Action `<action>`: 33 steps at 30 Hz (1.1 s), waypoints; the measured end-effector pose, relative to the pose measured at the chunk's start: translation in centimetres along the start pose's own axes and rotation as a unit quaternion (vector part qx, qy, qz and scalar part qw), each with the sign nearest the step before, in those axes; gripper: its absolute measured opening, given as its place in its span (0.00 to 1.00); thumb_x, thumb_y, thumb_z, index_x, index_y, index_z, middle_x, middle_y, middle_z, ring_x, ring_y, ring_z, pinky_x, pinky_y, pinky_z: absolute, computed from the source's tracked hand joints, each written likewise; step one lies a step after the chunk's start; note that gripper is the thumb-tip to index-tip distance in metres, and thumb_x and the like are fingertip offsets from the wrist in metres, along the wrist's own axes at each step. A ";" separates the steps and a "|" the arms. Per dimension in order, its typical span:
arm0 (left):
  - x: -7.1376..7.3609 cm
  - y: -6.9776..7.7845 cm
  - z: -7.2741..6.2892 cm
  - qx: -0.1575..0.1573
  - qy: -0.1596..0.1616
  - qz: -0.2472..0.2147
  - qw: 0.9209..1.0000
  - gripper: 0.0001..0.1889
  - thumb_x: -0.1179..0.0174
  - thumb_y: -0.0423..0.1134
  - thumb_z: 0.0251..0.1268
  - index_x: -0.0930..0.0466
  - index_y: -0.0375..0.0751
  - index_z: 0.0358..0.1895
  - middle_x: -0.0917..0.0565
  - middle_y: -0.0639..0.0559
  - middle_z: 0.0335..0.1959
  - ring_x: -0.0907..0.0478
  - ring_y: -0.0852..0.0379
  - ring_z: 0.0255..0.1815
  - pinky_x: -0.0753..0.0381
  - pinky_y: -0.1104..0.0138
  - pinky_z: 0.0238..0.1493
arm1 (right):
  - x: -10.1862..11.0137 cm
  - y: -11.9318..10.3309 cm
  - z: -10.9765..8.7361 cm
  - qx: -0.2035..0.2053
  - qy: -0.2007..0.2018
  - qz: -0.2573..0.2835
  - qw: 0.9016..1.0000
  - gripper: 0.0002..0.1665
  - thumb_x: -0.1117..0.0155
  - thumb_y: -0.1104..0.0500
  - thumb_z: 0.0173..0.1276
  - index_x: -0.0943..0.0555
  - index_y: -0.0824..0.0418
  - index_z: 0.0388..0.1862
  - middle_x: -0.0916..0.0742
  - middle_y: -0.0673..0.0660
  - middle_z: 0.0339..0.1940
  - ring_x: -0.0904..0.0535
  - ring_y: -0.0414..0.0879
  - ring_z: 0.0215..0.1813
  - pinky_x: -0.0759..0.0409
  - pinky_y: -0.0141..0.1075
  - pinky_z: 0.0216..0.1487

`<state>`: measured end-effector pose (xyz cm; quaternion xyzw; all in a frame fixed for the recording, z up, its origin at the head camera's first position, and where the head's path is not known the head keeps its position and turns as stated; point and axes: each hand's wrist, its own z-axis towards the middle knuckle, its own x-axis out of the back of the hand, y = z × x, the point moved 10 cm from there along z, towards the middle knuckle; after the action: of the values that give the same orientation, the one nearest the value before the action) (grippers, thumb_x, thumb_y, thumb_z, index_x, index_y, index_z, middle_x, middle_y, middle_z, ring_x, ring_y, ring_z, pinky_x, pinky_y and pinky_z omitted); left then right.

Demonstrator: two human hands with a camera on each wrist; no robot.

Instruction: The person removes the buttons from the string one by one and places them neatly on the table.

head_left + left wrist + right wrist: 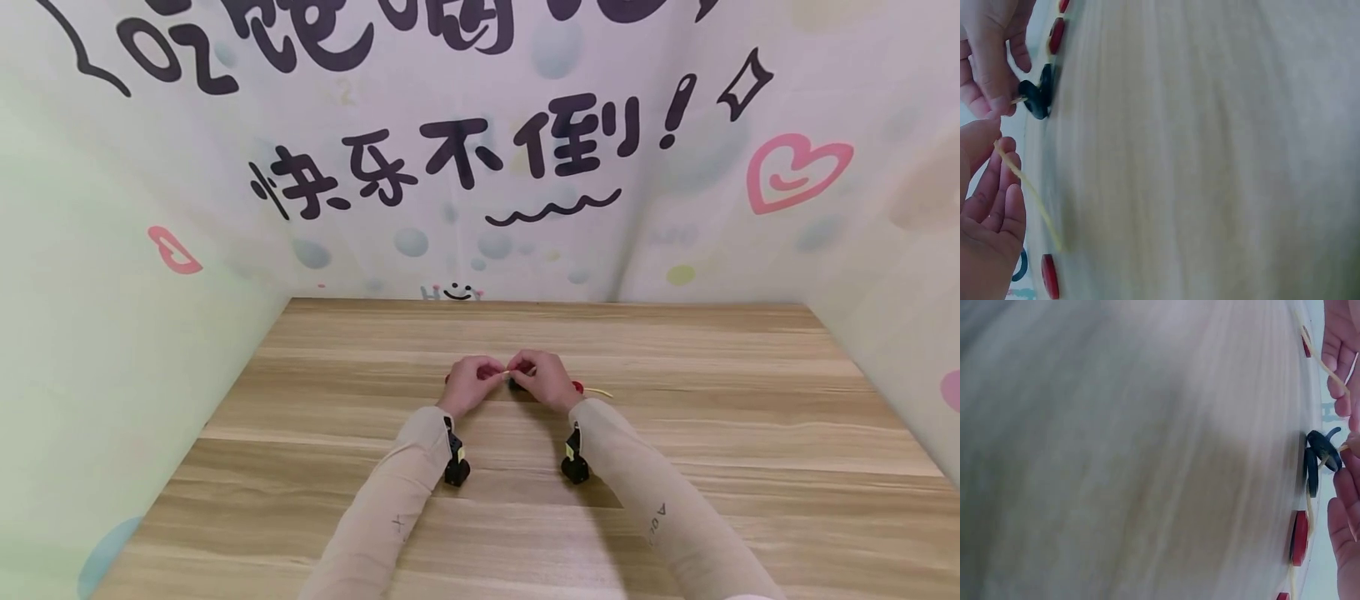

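Note:
My left hand and right hand meet fingertip to fingertip low over the table. Between thumb and finger the left hand pinches a yellow cord, whose loose end hangs down past its fingers. The right hand pinches the same cord beside two black discs threaded on it. Farther along, a red disc is strung on the cord, with more red showing at the frame edge. Beyond the right hand, the cord's tail lies on the wood.
A separate red disc stands near the left hand, with a dark curved piece close to it. The wood-grain table runs back to a printed cloth wall. Dark wrist cameras are strapped to both sleeves.

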<state>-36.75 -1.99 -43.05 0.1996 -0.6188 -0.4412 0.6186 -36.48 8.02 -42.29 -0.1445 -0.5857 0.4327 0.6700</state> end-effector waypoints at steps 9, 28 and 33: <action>-0.1 0.2 0.0 -0.020 0.018 0.007 1.000 0.07 0.40 0.39 0.56 0.16 0.38 0.32 0.17 0.51 0.31 0.24 0.61 0.32 0.27 0.71 0.35 | 0.1 0.2 0.0 0.030 -0.009 0.048 0.998 0.03 0.39 0.61 0.59 0.21 0.60 0.28 0.18 0.51 0.27 0.23 0.41 0.32 0.24 0.35 0.35; -0.2 0.2 0.0 -0.019 0.038 -0.001 0.999 0.05 0.40 0.36 0.56 0.18 0.38 0.31 0.19 0.51 0.27 0.29 0.63 0.26 0.30 0.73 0.30 | -0.7 1.7 -0.8 -0.048 -0.075 -0.004 0.996 0.18 0.32 0.61 0.52 0.22 0.66 0.41 0.18 0.58 0.39 0.24 0.49 0.44 0.29 0.42 0.49; -0.1 0.0 0.0 -0.016 0.043 -0.007 0.999 0.05 0.40 0.35 0.56 0.18 0.37 0.31 0.19 0.51 0.26 0.29 0.63 0.26 0.30 0.73 0.30 | -0.7 1.4 -0.6 -0.027 -0.077 -0.035 0.996 0.17 0.31 0.62 0.51 0.22 0.67 0.40 0.19 0.59 0.39 0.25 0.51 0.44 0.29 0.44 0.48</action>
<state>-36.74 -1.95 -43.14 0.2122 -0.5831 -0.4466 0.6445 -36.46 8.56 -43.90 -0.1082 -0.6514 0.4033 0.6335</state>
